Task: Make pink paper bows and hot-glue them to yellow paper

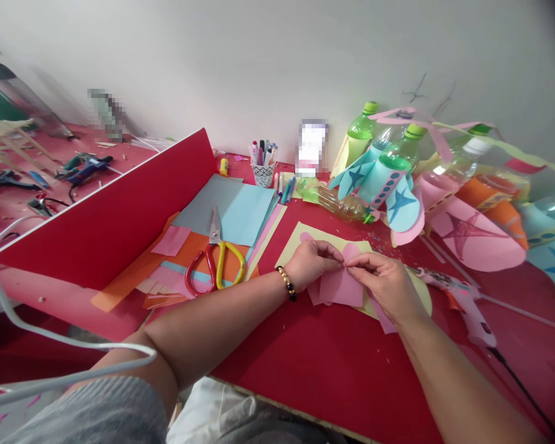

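My left hand (312, 262) and my right hand (383, 280) meet over a red table (305, 364). Both pinch the top of a pink paper piece (340, 285) between their fingertips. The pink piece lies over a pale yellow sheet (300, 239). A beaded bracelet (287, 282) sits on my left wrist. More pink paper shows under my right hand.
Red-and-yellow scissors (215, 259) lie on stacked coloured sheets at the left. A red divider board (111, 228) stands beyond them. A pink glue gun (462, 302) lies right of my hands. Decorated plastic bottles (388, 179) and a cup of markers (263, 163) line the wall.
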Demonstrator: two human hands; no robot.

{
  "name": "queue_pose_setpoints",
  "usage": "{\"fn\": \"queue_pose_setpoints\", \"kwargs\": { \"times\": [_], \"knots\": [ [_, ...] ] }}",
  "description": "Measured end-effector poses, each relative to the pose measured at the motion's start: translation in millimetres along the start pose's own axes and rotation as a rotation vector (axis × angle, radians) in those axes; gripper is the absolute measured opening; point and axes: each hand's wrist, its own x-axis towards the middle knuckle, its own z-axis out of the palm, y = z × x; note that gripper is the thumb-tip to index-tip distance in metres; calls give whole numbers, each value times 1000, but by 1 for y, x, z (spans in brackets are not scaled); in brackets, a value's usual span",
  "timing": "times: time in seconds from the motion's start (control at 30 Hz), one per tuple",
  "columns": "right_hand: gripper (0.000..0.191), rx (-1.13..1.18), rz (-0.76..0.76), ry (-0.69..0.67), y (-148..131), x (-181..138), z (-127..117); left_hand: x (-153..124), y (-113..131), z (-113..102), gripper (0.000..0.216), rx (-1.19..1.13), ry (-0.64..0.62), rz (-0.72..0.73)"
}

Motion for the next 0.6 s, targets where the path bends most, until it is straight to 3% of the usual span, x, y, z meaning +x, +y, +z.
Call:
{"fn": "queue_pose_setpoints", "kwargs": {
  "times": [0.3, 0.6],
  "knots": [
    [25, 60, 148, -18, 0, 1, -5, 2, -3, -2, 12, 35, 63, 56],
    [28, 37, 164, -46, 3, 3, -7, 4, -7, -3, 14, 60, 70, 67]
  ]
}}
